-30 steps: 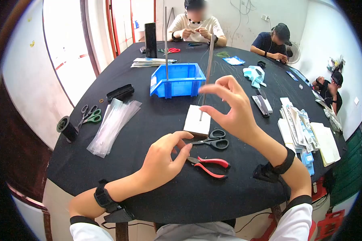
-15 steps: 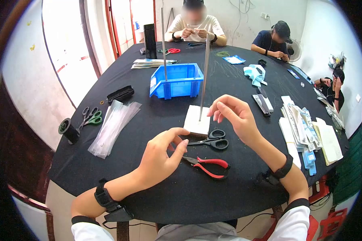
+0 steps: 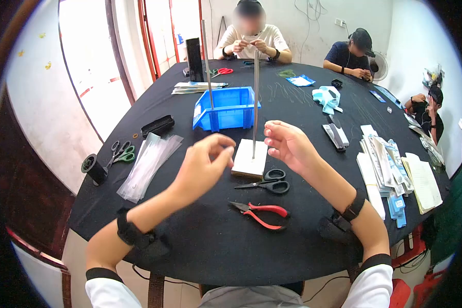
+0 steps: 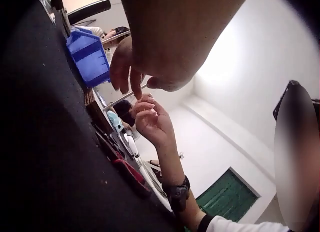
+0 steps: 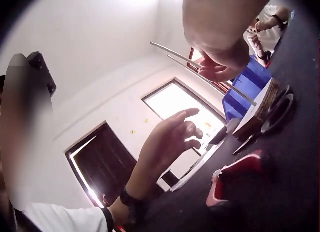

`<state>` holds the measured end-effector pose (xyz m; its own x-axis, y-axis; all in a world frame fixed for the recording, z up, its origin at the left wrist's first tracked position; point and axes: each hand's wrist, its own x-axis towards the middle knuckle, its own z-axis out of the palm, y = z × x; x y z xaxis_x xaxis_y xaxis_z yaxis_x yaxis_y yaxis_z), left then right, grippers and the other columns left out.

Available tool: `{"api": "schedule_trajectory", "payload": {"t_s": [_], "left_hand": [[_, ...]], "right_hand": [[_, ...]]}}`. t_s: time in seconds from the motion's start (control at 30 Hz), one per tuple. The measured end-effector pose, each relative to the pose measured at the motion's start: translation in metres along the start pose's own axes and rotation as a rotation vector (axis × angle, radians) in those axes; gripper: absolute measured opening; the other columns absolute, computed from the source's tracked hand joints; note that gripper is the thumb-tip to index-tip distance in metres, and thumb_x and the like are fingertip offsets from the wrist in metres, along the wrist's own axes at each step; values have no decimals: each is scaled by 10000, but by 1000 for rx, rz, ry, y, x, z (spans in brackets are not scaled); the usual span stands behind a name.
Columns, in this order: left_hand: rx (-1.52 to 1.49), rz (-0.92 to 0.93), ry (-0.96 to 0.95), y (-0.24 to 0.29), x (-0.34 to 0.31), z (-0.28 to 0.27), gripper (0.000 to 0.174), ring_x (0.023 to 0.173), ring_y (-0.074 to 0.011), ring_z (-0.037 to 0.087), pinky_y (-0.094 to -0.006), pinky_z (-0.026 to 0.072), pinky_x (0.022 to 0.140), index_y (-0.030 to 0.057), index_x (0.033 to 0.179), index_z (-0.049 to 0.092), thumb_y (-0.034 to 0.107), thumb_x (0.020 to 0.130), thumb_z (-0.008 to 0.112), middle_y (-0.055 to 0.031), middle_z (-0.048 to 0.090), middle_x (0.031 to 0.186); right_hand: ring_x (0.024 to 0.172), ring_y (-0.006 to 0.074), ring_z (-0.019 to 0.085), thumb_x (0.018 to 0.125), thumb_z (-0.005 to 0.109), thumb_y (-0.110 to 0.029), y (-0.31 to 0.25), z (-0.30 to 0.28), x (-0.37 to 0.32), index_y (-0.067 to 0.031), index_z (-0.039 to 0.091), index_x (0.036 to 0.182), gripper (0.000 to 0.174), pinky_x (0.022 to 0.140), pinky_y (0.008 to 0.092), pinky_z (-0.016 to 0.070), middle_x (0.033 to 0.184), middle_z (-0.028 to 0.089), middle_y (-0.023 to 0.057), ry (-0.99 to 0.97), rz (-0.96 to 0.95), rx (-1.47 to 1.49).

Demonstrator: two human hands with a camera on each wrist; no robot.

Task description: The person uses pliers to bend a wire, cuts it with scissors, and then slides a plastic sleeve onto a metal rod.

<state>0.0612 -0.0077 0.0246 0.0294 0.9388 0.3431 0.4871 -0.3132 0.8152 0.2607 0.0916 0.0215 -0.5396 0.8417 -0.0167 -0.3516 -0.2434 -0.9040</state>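
My left hand [image 3: 200, 167] hovers left of a white-topped block [image 3: 247, 156], its fingers bent and thumb apart from the forefinger in the right wrist view. To the block's right, my right hand [image 3: 292, 146] is raised with loosely curved fingers; nothing shows between them. A thin metal rod [image 3: 255, 97] stands upright from the block, between the two hands. Black-handled scissors [image 3: 272, 181] lie just in front of the block. Nearer to me are red-handled pliers [image 3: 262, 213], with their handles spread.
Behind the block stands a blue bin [image 3: 231, 108], with a second rod [image 3: 208, 66] by it. Clear plastic sleeves [image 3: 149, 169], more scissors [image 3: 123, 154] and a black spool [image 3: 93, 168] lie left. A stapler [image 3: 335, 134] and packets [image 3: 385, 164] lie right. Other people sit around the table.
My right hand has come down from beside the rod's upper part, and its spread thumb and forefinger have drawn in. My left hand has lifted away from the block's front edge and the scissors.
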Motion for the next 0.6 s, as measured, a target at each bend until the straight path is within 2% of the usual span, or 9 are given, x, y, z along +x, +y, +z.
{"api": "schedule_trajectory", "payload": {"t_s": [0.03, 0.1, 0.2, 0.3, 0.33, 0.43, 0.47, 0.57, 0.6], "left_hand": [[5, 46, 21, -3, 13, -2, 194, 700, -89, 594, -215, 452, 617, -8, 1001, 595, 139, 901, 518, -46, 624, 755], [-113, 8, 97, 0, 38, -2, 213, 713, -100, 600, -225, 459, 631, -13, 999, 605, 155, 901, 519, -58, 631, 763], [67, 204, 208, 5, 72, -7, 225, 745, -123, 615, -249, 476, 664, -24, 987, 613, 162, 891, 529, -80, 642, 787], [190, 273, 203, -1, 102, -5, 225, 783, -150, 629, -273, 485, 705, -48, 954, 620, 148, 880, 536, -118, 655, 820], [285, 274, 171, -3, 110, -4, 266, 797, -216, 643, -306, 487, 737, -67, 940, 619, 180, 861, 562, -163, 657, 850], [498, 322, 139, -37, 149, 8, 359, 791, -291, 639, -349, 482, 741, -70, 912, 628, 280, 834, 603, -204, 648, 837], [514, 268, 169, -45, 160, 16, 500, 784, -343, 629, -391, 481, 722, -72, 857, 632, 424, 798, 618, -241, 634, 815], [623, -33, -11, -33, 178, 32, 530, 876, -390, 616, -438, 482, 782, -42, 876, 649, 476, 771, 617, -260, 632, 903], [629, -26, 24, -41, 187, 40, 577, 894, -391, 615, -441, 488, 780, -42, 876, 648, 525, 777, 602, -264, 628, 933]], "right_hand": [[677, 82, 562, 864, 586, -184, -1, -1, 3, -108, 577, 893, 83, 580, 237, 461, 770, 575, -24, 25, 13, 8], [676, 87, 560, 843, 605, -192, -5, -3, 9, -109, 581, 889, 97, 574, 241, 454, 774, 576, -26, 72, 38, 24], [669, 95, 552, 821, 618, -190, -9, -1, 15, -107, 580, 859, 99, 571, 239, 447, 774, 570, -20, 146, 66, 11], [661, 100, 543, 809, 633, -190, -11, 2, 16, -109, 572, 827, 103, 555, 242, 441, 749, 545, -18, 168, 33, 31], [657, 99, 538, 806, 637, -190, -11, 1, 17, -110, 568, 821, 107, 549, 242, 438, 741, 534, -21, 168, 41, 22], [648, 94, 525, 799, 650, -192, -12, 2, 20, -114, 557, 805, 121, 535, 240, 431, 723, 506, -28, 164, 49, -12], [646, 92, 522, 797, 653, -192, -9, 3, 19, -115, 555, 802, 125, 532, 238, 429, 721, 499, -30, 165, 42, -24], [650, 88, 514, 807, 663, -220, -5, 5, 20, -124, 542, 809, 154, 538, 242, 430, 736, 495, -30, 112, 39, -34], [658, 89, 515, 816, 654, -222, -3, 4, 21, -122, 544, 833, 150, 546, 246, 433, 752, 500, -28, 102, 54, -20]]}}
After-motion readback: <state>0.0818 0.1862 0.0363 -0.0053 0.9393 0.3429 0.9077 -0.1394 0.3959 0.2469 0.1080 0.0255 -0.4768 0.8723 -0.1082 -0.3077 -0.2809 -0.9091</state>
